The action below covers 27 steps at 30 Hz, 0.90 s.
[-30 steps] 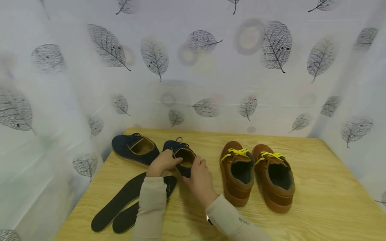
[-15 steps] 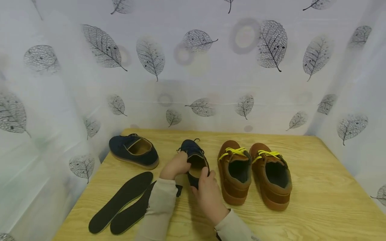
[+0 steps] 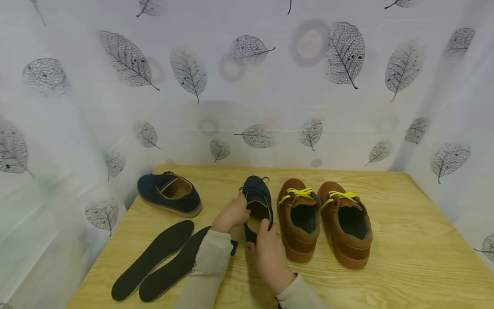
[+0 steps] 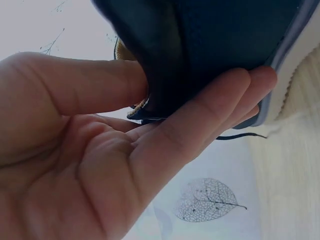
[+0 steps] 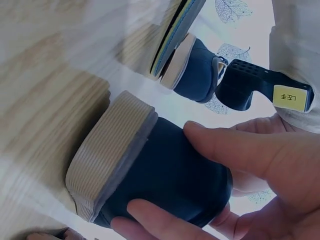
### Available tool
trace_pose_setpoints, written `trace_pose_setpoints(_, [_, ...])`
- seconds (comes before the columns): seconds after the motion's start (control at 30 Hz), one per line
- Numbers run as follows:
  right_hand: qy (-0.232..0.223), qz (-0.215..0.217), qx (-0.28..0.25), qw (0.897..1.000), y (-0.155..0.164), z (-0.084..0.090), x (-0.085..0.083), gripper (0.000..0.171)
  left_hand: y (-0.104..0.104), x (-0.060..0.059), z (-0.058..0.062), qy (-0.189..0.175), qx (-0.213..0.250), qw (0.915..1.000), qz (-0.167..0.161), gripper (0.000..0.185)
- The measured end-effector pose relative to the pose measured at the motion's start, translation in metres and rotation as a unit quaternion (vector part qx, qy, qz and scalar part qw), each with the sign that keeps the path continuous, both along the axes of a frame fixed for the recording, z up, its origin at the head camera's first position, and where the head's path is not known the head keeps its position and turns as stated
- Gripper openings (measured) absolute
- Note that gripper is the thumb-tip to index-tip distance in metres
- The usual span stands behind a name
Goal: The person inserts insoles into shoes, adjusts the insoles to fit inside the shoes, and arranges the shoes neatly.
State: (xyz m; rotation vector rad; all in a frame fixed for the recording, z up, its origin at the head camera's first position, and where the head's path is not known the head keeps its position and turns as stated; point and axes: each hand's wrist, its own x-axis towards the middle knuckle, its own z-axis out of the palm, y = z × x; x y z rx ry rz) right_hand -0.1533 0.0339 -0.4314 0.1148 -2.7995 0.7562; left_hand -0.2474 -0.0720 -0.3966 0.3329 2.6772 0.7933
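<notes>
Hands grip one dark navy suede lace-up shoe (image 3: pixel 257 201) near the middle of the pale wooden table (image 3: pixel 405 257), just left of the tan pair. The left hand (image 3: pixel 231 213) pinches the shoe's collar, thumb inside the opening and fingers curled along the outer wall, as the left wrist view shows plainly. The right hand (image 3: pixel 270 249) cups the heel, thumb over the back rim and fingers wrapped round the heel counter above the ribbed pale sole.

Judging by how things lie, the work is partway: two flat black foam insoles (image 3: pixel 154 257) lie side by side, overlapping, on the table's near left, out of any shoe, and both navy shoes show a bare tan lining. The second navy suede shoe (image 3: pixel 170 198) stands well apart at the far left, untouched. The pair of tan leather shoes with yellow laces (image 3: pixel 324 219) stands upright and side by side on the right, with dark interiors; whether these hold insoles I cannot tell.

Hidden: the left sleeve covers the upper end of the nearer insole, and a small black object just under that sleeve is hard to make out, perhaps the wrist camera housing seen in the right wrist view. The held shoe's toe is blocked by the hands from below.
</notes>
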Motion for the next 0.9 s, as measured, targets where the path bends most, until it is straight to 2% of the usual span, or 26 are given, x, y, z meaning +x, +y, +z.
trace_pose_setpoints(0.2, [0.001,0.002,0.01,1.0,-0.005,0.001,0.0,0.054,-0.005,0.004,0.001,-0.013,0.011,0.9996,0.022,0.063])
trace_pose_setpoints(0.3, [0.005,0.002,0.021,1.0,-0.009,0.0,0.001,0.055,-0.01,0.004,0.0,-0.008,0.016,0.9994,0.029,0.062])
trace_pose_setpoints(0.53, [0.021,-0.004,0.064,0.998,-0.016,0.004,0.003,0.057,-0.021,0.004,0.001,0.002,0.001,0.9997,0.026,0.052])
trace_pose_setpoints(0.6, [0.02,-0.003,0.073,0.997,-0.016,0.008,0.003,0.056,-0.027,0.006,0.006,0.0,0.012,0.9996,0.025,0.044])
trace_pose_setpoints(0.7, [0.001,0.01,0.074,0.997,-0.011,0.016,0.002,0.053,-0.043,0.013,0.021,-0.002,0.035,0.9985,0.042,0.039])
trace_pose_setpoints(0.83, [-0.047,0.031,0.056,0.997,-0.002,0.025,0.001,0.045,-0.074,0.027,0.044,0.035,0.04,0.9955,0.079,0.039])
trace_pose_setpoints(0.9, [-0.059,0.036,0.051,0.996,0.001,0.027,-0.001,0.044,-0.087,0.034,0.05,0.055,0.028,0.9942,0.089,0.036])
